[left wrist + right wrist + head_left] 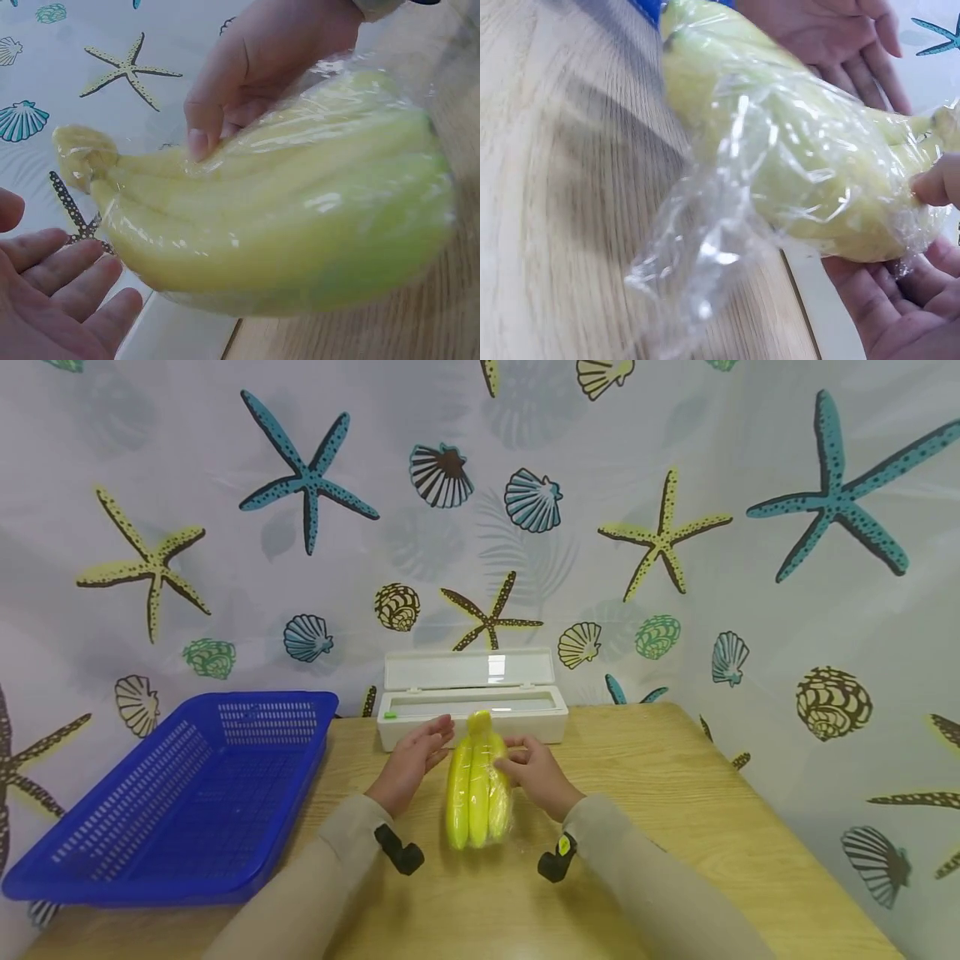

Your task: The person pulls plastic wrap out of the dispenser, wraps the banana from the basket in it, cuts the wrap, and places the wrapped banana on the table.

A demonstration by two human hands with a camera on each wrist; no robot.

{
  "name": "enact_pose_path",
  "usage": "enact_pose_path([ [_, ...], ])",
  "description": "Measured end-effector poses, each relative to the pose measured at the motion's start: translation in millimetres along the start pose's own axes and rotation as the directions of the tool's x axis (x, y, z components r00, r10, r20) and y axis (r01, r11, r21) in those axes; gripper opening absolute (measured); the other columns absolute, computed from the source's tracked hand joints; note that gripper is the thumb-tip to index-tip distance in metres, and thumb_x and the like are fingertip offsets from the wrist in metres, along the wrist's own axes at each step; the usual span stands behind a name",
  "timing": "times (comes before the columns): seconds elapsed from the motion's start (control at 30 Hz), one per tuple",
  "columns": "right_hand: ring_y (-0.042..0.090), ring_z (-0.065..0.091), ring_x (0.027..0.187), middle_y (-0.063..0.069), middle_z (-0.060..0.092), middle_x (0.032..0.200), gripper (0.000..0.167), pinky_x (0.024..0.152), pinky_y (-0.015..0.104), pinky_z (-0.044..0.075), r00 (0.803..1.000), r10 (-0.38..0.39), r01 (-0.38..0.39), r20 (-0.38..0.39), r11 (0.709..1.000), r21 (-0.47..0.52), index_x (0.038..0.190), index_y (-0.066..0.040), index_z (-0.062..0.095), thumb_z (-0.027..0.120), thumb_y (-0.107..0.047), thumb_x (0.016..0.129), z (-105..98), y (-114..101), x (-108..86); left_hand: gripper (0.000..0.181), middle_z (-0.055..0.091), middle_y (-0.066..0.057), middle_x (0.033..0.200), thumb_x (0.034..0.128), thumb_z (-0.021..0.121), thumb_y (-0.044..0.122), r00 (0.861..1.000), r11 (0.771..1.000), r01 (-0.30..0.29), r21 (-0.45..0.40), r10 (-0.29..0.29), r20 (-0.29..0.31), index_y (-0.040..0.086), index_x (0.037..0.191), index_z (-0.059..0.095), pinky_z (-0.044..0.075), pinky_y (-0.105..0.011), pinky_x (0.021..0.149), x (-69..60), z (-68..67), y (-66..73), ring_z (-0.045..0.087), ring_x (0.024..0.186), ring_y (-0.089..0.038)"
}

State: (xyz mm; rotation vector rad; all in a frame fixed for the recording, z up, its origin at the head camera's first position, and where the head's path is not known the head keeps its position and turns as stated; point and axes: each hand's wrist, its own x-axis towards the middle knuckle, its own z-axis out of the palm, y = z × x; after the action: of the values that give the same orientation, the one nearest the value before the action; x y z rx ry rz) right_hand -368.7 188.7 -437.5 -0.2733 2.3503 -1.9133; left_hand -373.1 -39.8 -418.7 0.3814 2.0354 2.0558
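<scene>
A bunch of yellow bananas, stems up, is held off the table in front of me. Clear plastic film covers it, and a crumpled loose end hangs down in the right wrist view. My right hand grips the bunch from its right side, with the thumb on the front and the fingers behind. To the left of the bananas is my left hand, its fingers extended and palm turned toward them. The left wrist view shows a gap between that hand and the fruit.
Behind the hands stands a long white box with its lid raised and a small green piece at its left end. A blue plastic basket sits on the left of the wooden table. A patterned curtain hangs behind.
</scene>
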Motion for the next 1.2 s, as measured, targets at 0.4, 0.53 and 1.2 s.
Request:
enact_pose_path([
  [0.4,0.014,0.068,0.087,0.022,0.070,0.113,0.031,0.073,0.030,0.059,0.990,0.030,-0.024,0.141,0.999,-0.046,0.120,0.000,0.053,0.066,-0.012,0.095,16,-8,-5.3,0.070,0.059,-0.014,0.131,0.1064,0.023,0.057,0.999,0.999,0.041,-0.026,-0.041,0.002,0.001,0.131,0.057,0.044,-0.044,0.114,1.3,-5.5,2.6,0.058,0.121,-0.024],
  [0.53,0.013,0.068,0.087,0.019,0.070,0.111,0.030,0.073,0.030,0.059,0.986,0.023,-0.016,0.162,0.999,-0.043,0.120,0.000,0.054,0.065,-0.013,0.095,17,-8,-5.8,0.072,0.059,-0.013,0.128,0.1069,0.021,0.056,0.999,0.993,0.047,-0.109,-0.045,0.018,-0.002,0.134,0.055,0.047,-0.039,0.111,1.7,-4.6,-0.6,0.058,0.114,-0.019],
  [1.2,0.012,0.067,0.094,0.016,0.068,0.118,0.036,0.078,0.026,0.057,0.994,-0.014,0.023,0.107,0.996,-0.089,0.128,-0.001,0.064,0.066,-0.015,0.095,21,-8,-9.4,0.045,0.054,-0.017,0.147,0.1055,0.030,0.021,0.999,0.981,0.034,-0.190,-0.028,0.035,0.001,0.139,0.054,0.052,-0.027,0.104,3.8,-6.9,-13.7,0.060,0.124,-0.016],
])
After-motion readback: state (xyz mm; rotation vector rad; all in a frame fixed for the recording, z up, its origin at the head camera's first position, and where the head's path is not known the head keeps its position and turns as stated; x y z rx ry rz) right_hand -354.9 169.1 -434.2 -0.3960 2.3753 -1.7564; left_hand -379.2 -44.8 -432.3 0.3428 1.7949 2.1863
